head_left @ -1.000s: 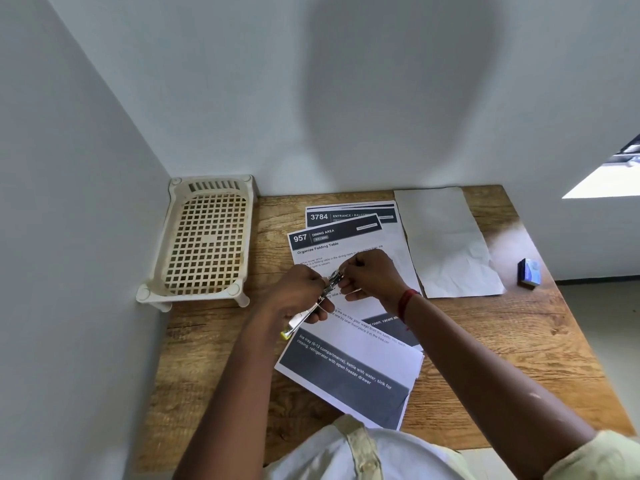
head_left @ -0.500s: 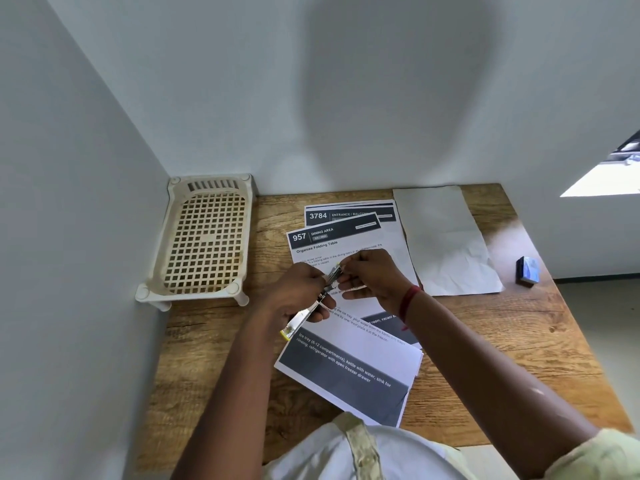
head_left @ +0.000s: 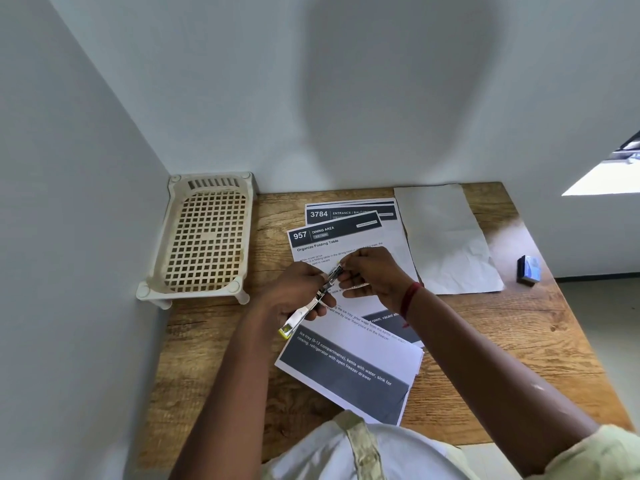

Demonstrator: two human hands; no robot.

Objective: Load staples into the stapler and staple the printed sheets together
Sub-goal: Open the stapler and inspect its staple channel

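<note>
My left hand [head_left: 298, 292] grips a small metal stapler [head_left: 313, 303] with a yellow-green end, held slanted above the printed sheets [head_left: 349, 362]. My right hand [head_left: 372, 271] pinches at the stapler's upper front end, fingers closed there; whether a strip of staples is between them is too small to tell. The sheets, with dark header bands, lie overlapped on the wooden table [head_left: 519, 341]. A small blue staple box [head_left: 529, 270] sits near the table's right edge.
A cream plastic lattice tray [head_left: 204, 240] on short legs stands in the left back corner against the walls. A blank creased white sheet [head_left: 446, 240] lies right of the printed ones. Walls close off the left and back.
Both hands stay together at the stapler over the sheets; only slight finger shifts at its front end.
</note>
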